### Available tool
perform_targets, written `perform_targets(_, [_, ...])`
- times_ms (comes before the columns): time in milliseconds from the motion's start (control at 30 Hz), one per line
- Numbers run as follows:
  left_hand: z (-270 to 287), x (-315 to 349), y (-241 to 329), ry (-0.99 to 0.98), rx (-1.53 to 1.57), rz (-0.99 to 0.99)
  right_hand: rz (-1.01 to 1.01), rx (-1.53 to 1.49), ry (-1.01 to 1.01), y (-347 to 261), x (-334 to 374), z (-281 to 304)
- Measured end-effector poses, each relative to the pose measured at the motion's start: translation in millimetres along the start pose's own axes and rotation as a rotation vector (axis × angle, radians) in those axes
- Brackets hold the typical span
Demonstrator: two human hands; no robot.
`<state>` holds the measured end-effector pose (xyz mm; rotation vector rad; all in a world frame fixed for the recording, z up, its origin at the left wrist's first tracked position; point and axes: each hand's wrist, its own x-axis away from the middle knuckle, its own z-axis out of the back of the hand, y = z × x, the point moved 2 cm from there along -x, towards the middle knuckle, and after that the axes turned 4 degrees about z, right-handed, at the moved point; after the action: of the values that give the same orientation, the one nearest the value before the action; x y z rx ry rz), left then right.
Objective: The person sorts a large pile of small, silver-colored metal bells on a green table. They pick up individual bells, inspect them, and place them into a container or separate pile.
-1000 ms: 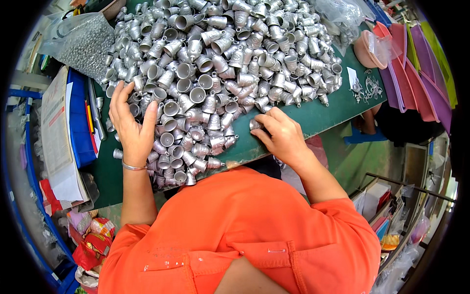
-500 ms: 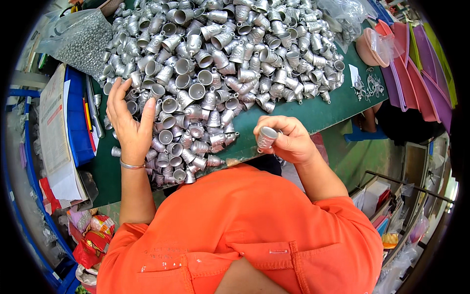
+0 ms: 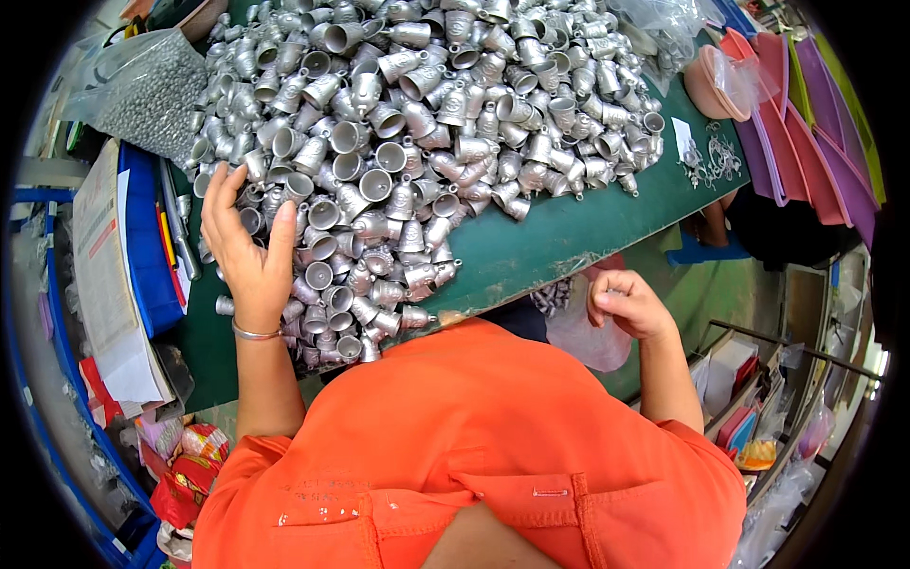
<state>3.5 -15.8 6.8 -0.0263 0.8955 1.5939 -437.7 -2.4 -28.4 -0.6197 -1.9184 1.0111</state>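
Many bells (image 3: 398, 194) around splayed, empty left hand (image 3: 254, 264); plastic bag (image 3: 590, 339) beside curled right hand (image 3: 637, 304), hold unclear

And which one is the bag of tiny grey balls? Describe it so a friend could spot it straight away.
Find the green table with its big heap of silver bell-shaped pieces. At the heap's left edge, beyond the left hand, lies a clear plastic bag. Unlike the loose, hollow pieces beside it, it is packed with tiny round grey balls.

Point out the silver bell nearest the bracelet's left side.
The bell just left of the left wrist, apart on green tabletop; most others crowd the pile.
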Motion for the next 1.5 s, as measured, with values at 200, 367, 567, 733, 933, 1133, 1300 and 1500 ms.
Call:
perform_targets(200, [0,1,0,0.004,-0.018,-0.01,0.212,1.09,0.242,-12,15,9])
perform_targets(367, [2,-2,4,0.003,-0.012,-0.015,0.911,1.085,0.286,-73,-49,-67])
perform_targets(567, [4,6,-7,-0.013,-0.074,0.031,1.15,1.315,0.326,-101,-124,-131])
perform_targets(733, [6,2,9,-0.014,-0.015,0.037,1.016,1.328,0.334,-104,-122,-129])
perform_targets(933, [7,1,8,-0.014,-0.008,0.037,1.08,1.082,0.292,-101,-113,-122])
perform_targets(1133, [7,1,9,-0.017,0.003,0.038,0.59,0.098,0.011,-69,-105,-105])
perform_targets(1300, [8,0,9,-0.019,0.001,0.048,0.343,-0.008,-0.078,-54,-100,-103])
perform_targets(1500, [8,2,7,-0.016,0.013,0.062,0.538,0.727,0.032,-68,-86,-116])
